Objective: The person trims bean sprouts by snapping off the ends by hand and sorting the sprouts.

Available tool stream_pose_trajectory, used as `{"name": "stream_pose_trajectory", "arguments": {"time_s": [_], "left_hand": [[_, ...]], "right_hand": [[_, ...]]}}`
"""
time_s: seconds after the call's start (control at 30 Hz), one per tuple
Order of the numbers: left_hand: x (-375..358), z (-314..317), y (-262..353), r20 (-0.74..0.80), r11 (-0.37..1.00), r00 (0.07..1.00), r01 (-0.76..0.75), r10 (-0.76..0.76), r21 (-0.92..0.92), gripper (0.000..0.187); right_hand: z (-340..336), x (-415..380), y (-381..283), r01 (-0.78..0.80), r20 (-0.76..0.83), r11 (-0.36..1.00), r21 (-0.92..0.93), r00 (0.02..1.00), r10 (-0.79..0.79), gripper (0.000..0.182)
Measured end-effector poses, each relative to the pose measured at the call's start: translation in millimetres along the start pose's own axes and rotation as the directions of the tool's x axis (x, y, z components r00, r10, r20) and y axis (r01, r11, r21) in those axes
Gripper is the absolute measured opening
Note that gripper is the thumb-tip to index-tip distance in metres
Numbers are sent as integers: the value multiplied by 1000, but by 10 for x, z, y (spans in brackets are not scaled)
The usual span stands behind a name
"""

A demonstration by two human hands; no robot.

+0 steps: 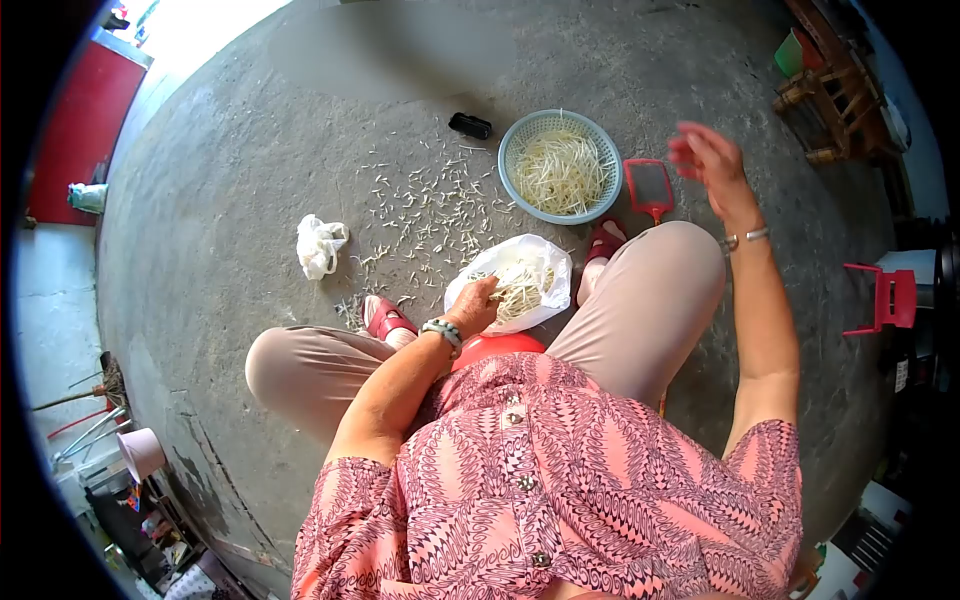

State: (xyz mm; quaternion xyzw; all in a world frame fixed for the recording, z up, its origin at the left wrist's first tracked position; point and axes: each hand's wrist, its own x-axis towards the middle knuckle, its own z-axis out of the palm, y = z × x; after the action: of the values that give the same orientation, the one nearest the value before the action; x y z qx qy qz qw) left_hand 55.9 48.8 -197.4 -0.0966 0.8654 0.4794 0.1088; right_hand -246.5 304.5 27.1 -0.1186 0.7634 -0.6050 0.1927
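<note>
A white plastic bag (557, 268) of bean sprouts (520, 290) lies open on the floor between my feet. My left hand (472, 306), a beaded bracelet at its wrist, is at the bag's near left side, its fingers closed on some sprouts; the fingertips are partly hidden. Raised on the right, my right hand (710, 165) has its fingers apart, slightly blurred, and holds nothing. To its left stands a light blue colander (513, 190) with a heap of long pale sprouts (562, 172). Below the hand lies a red-framed fly swatter (650, 187).
Small sprout scraps (440, 215) are scattered over the concrete floor. A crumpled white bag (320, 246) sits left of them, a small black object (470, 125) beyond. A wooden chair (835, 90) and a red stool (892, 299) stand at right, a pink bucket (141, 453) at left.
</note>
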Motion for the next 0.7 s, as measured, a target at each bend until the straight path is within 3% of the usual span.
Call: {"name": "stream_pose_trajectory", "arguments": {"time_s": [0.1, 0.13, 0.23, 0.4, 0.43, 0.5, 0.53, 0.6, 0.67, 0.7], "left_hand": [[-125, -166, 203, -6, 992, 1000, -4, 4, -126, 18], [-138, -194, 201, 35, 987, 996, 80, -76, -139, 19], [-236, -413, 458, 71, 930, 995, 88, -67, -357, 20], [-367, -848, 878, 109, 786, 993, 110, -55, -609, 16], [-383, -923, 928, 109, 753, 993, 104, -44, -649, 16], [-413, -1069, 1020, 110, 677, 994, 94, -20, -730, 16], [-413, -1126, 1076, 120, 626, 992, 123, -46, -770, 16], [-399, -1249, 1173, 127, 582, 990, 143, -68, -801, 16], [-400, -1378, 1324, 127, 488, 989, 149, -78, -860, 16], [-388, -1436, 1348, 130, 462, 989, 150, -76, -874, 17]], "right_hand": [[581, -145, -653, 113, 172, 993, -41, 980, -104, 29], [736, -190, -784, 165, 235, 985, -55, 961, -148, 28], [1151, -214, -887, 319, 402, 947, -30, 871, -281, 24], [1663, -104, -413, 93, 402, 991, 94, 907, -123, 23], [1720, -65, -290, 89, 430, 996, 11, 899, -85, 24], [1739, -39, -130, 515, 539, 844, -152, 758, -366, 24], [1764, -65, -107, 461, 573, 884, -76, 746, -340, 24], [1786, -73, -76, 416, 621, 903, -106, 737, -267, 20], [1838, -176, -173, 137, 604, 979, -148, 797, -20, 21], [1857, -138, -129, 205, 625, 963, -175, 779, -52, 22]]}}
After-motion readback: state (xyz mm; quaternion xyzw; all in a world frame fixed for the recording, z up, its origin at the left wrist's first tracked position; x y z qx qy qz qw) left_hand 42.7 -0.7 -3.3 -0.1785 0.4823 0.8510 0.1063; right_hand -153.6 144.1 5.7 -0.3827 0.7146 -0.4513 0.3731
